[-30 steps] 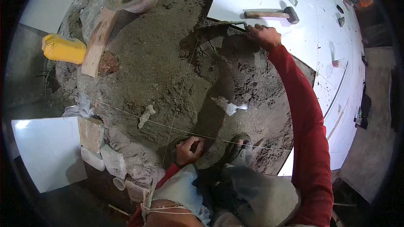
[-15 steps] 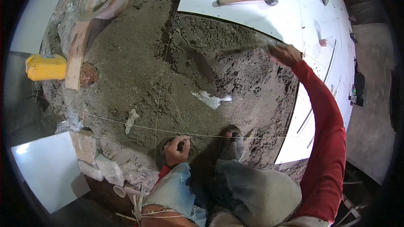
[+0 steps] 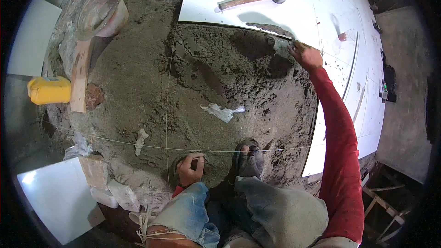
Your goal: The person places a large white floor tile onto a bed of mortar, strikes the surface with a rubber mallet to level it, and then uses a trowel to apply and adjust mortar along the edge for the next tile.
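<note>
My right hand [image 3: 307, 56] grips a trowel [image 3: 284, 36] by its handle, at the far right of the bed of damp grey mortar [image 3: 216, 64]. A strip of mortar rests along the blade, which appears nearly edge-on over the border of the white tiles [image 3: 211, 4]. My left hand [image 3: 190, 170] hangs low by my left knee, its fingers curled in. Whether anything is inside them is hidden. A crumpled pale plastic scrap [image 3: 223, 112] lies on the mortar ahead of my feet.
A wooden-handled mallet [image 3: 252, 1] lies on the tiles. Taut strings [image 3: 220, 150] cross the mortar. On the left are a bucket [image 3: 103, 11], a wooden board [image 3: 81, 76] and a yellow jerrycan [image 3: 49, 90]. A loose white tile [image 3: 59, 197] leans at lower left.
My right hand and the trowel have moved from over the mortar to the tile border, and mortar now shows on the blade. My left hand stays by the knee. The view has shifted slightly.
</note>
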Motion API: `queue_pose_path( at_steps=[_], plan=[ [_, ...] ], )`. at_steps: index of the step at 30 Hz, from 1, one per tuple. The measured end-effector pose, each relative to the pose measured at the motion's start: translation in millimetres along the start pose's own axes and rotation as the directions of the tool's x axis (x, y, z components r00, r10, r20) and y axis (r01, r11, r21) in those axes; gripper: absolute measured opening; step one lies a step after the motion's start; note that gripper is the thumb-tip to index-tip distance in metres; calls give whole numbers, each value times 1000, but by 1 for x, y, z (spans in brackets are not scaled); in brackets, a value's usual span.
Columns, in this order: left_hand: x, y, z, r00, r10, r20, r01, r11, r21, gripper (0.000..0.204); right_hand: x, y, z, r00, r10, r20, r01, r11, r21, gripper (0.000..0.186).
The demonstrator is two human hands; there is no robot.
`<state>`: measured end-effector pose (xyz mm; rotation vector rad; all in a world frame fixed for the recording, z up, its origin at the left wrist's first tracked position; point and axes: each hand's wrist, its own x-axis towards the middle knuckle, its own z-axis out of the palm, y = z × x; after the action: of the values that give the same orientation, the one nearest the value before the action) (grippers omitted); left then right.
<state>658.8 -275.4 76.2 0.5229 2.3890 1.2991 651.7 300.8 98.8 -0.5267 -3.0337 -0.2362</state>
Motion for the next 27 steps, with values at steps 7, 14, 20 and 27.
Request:
queue_pose_path(
  at_steps=[7, 14, 20, 27],
  plan=[
    [4, 9, 1, 998, -62, -9, 62, 996, -61, 13, -48, -19, 33, 925, -372, 75, 379, 890, -253, 54],
    [3, 3, -8, 999, -24, 32, 25, 999, -46, 11, -107, -56, -42, 941, -263, 213, 266, 964, 16, 36],
    [1, 0, 7, 996, -48, 79, 55, 994, -90, 11, -75, 25, 16, 983, 179, 50, -179, 984, 0, 36],
    [-1, -7, -3, 999, -33, 32, 35, 998, -50, 10, -154, -75, 1, 986, -65, 155, 57, 997, 55, 42]
  ],
)
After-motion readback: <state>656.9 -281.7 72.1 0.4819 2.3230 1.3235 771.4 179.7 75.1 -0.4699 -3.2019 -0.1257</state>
